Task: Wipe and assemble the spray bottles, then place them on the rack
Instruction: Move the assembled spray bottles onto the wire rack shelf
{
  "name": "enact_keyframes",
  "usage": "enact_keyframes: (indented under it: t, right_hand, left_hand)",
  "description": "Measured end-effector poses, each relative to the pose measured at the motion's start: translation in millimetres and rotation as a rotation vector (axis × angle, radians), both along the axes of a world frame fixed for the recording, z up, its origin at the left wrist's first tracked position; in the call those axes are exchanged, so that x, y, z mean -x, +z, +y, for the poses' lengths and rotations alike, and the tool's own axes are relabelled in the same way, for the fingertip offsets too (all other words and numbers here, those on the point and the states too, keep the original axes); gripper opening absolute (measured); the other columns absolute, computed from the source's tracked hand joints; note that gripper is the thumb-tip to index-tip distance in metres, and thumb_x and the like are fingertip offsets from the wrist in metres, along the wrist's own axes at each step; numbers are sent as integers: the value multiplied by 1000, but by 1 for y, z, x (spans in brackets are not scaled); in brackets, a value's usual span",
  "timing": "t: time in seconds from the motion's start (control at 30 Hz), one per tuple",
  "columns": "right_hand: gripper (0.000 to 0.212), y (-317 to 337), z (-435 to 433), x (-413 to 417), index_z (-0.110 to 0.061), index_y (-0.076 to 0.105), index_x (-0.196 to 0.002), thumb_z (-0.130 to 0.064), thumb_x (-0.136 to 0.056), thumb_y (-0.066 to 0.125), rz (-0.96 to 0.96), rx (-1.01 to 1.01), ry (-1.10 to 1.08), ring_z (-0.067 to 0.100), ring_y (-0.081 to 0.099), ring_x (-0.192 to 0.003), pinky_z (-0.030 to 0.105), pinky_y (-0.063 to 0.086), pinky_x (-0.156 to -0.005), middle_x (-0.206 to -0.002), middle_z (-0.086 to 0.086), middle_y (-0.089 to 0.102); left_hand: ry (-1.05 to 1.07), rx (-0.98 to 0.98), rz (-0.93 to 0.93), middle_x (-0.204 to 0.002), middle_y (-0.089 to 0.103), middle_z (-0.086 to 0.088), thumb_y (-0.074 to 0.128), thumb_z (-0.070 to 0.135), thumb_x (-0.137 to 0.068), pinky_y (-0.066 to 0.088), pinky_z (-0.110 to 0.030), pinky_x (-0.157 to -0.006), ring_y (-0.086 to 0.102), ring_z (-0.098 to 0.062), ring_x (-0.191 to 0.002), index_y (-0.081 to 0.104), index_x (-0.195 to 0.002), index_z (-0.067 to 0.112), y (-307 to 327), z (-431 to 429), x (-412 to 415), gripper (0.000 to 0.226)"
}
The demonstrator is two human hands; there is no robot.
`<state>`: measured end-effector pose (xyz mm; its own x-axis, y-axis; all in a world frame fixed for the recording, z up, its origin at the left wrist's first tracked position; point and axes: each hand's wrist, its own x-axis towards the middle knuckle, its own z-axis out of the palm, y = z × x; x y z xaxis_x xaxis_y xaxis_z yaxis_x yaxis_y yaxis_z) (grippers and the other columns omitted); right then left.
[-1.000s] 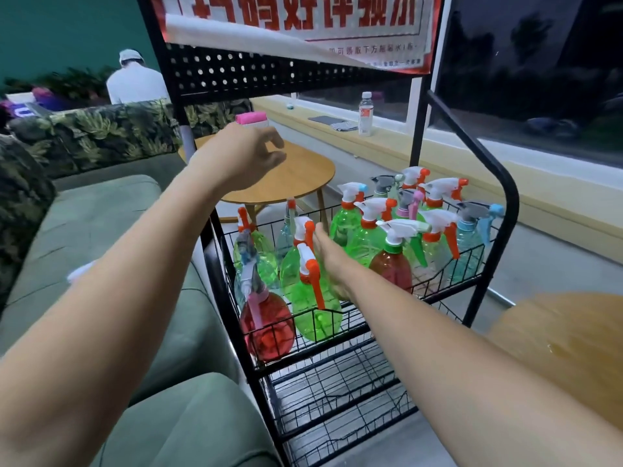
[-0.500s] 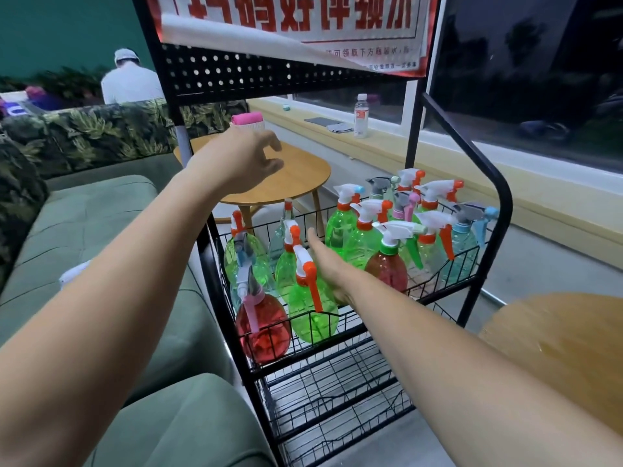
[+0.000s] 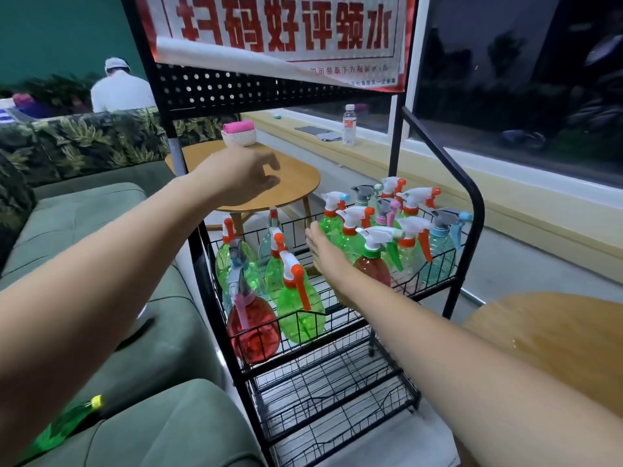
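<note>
A black wire rack (image 3: 467, 210) holds several assembled spray bottles in its upper basket: green ones (image 3: 300, 311), a red one at the front left (image 3: 253, 332), a red one in the middle (image 3: 374, 267) and a blue one at the right (image 3: 438, 251). My right hand (image 3: 328, 254) reaches into the basket with straight fingers, between the left and right groups of bottles, beside the middle red bottle. My left hand (image 3: 239, 176) hovers above the basket's left side, fingers loosely curled and holding nothing. A green bottle without a sprayer (image 3: 64, 423) lies on the sofa at the lower left.
Green sofa (image 3: 84, 224) stands left of the rack. Behind the rack is a round wooden table (image 3: 296, 183) with a white basket holding a pink cloth (image 3: 239, 131). Another wooden table (image 3: 553, 338) is at the right. Two lower rack baskets (image 3: 330, 396) hold nothing. A person sits far back.
My left hand has dropped slightly with its fingers more curled. My right hand stays among the bottles. The view has tilted down, showing the green bottle on the sofa.
</note>
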<state>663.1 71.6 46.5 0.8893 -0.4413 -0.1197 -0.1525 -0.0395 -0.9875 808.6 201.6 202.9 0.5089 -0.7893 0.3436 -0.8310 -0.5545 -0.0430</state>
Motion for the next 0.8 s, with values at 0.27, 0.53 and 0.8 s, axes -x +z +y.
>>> enact_keyframes:
  t: [0.27,0.53,0.8]
  right_hand:
    - [41,82,-15,95,-24,60,-148,-36,-109,50,-191,870,-126,16,55,-133,34,44,-108,-144,-2,65]
    - [46,90,-60,110,-21,58,-146,-29,-101,56,88,1138,-199,25,51,-134,48,49,-105,-143,1,60]
    - [47,101,-80,59,-23,60,-141,-34,-96,57,311,1204,-181,36,60,-120,40,51,-79,-126,13,66]
  left_hand:
    - [-214,-105,52,-115,74,4,72,34,-99,57,-39,-86,67,-20,-96,65,-132,26,-2,-56,20,35]
    - [-273,-243,43,-144,61,-5,79,19,-93,52,-40,-96,62,-28,-123,55,-146,26,-15,-112,13,58]
    - [-300,-361,-3,-136,67,-4,74,7,-92,51,-41,-98,62,-30,-120,60,-144,26,-33,-129,5,57]
